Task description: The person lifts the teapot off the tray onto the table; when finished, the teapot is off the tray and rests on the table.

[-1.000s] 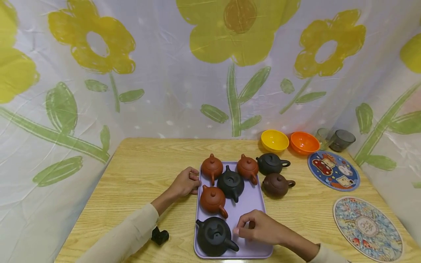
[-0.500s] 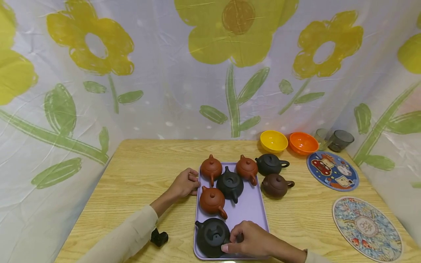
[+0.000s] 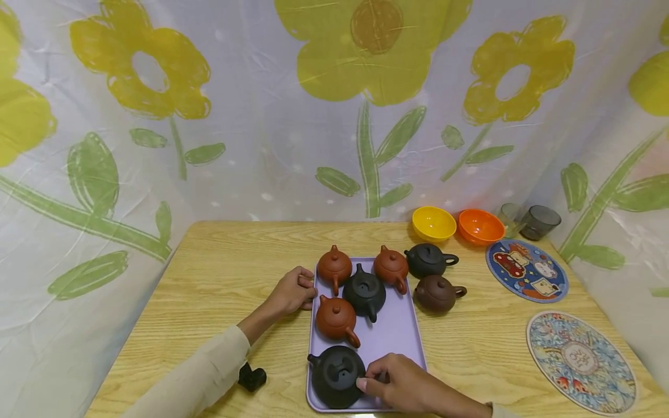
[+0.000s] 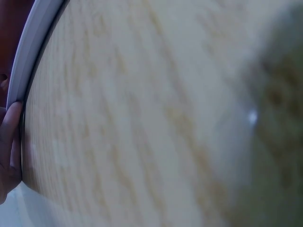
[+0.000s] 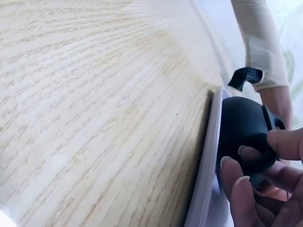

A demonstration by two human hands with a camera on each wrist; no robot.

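A lilac tray bears several teapots. My left hand holds the tray's left edge, its fingertips right at the rim in the left wrist view. At the tray's front left sits a large black teapot, spout to the left. My right hand pinches its handle with thumb and fingers; the handle is mostly hidden in the head view. The right wrist view shows the same black teapot upright just inside the tray wall. Behind it stand an orange-brown teapot and another black teapot.
Two more orange-brown teapots, one left and one right, stand at the tray's far end. Right of the tray are a black teapot and a dark brown teapot. Yellow and orange bowls stand behind.
My right hand has moved left and toward the front of the tray and taken hold of the large black teapot's handle. My left hand stays at the tray's edge.
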